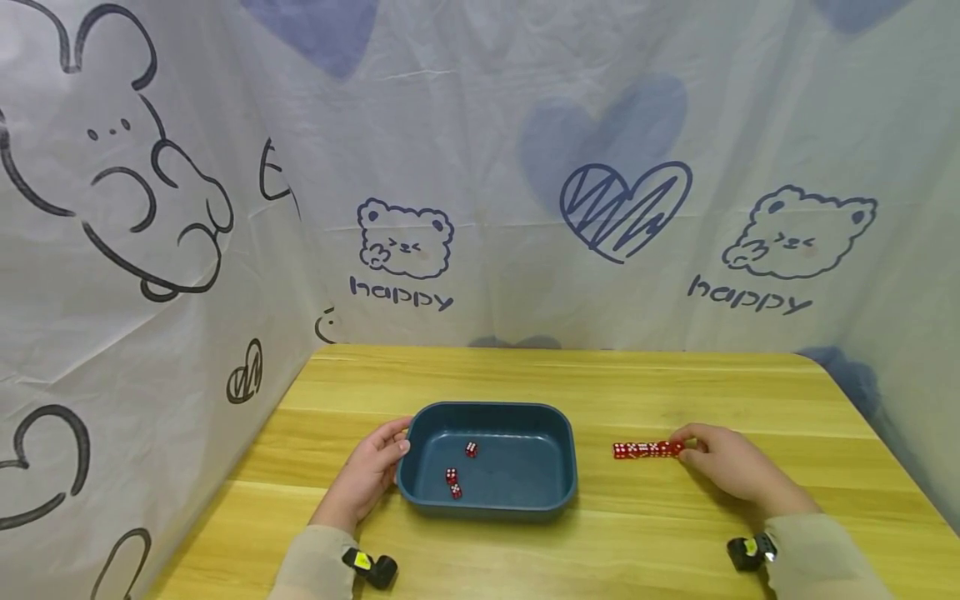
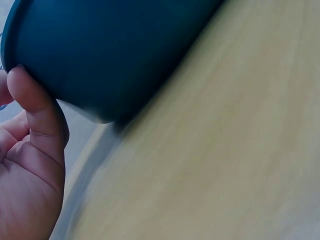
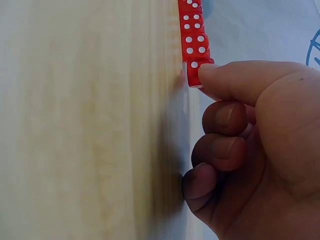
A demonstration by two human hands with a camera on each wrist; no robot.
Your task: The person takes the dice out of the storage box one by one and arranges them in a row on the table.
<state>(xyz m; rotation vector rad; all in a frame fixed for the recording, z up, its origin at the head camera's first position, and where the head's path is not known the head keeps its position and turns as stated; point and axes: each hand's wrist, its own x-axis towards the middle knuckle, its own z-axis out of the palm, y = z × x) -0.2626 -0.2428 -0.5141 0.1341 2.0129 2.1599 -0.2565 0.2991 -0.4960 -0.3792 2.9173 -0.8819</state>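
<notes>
A dark teal rectangular tray (image 1: 517, 467) stands on the table, with three red dice (image 1: 452, 476) lying apart from its walls in the left half. At its left end my left hand (image 1: 367, 471) grips the rim, thumb on the near side in the left wrist view, where the tray's outer wall (image 2: 110, 55) fills the top. To the right, several red dice with white pips form a straight row (image 1: 641, 450). My right hand (image 1: 731, 467) pinches the end die (image 3: 194, 75) of that row between thumb and forefinger; the other fingers (image 3: 220, 152) are curled below.
The wood-grain table (image 1: 495, 558) lies under everything. White cloth (image 1: 480, 167) printed with hearts and bears hangs behind it, and more cloth closes the left and right sides. A strap with a small black camera (image 1: 371, 567) sits at each wrist.
</notes>
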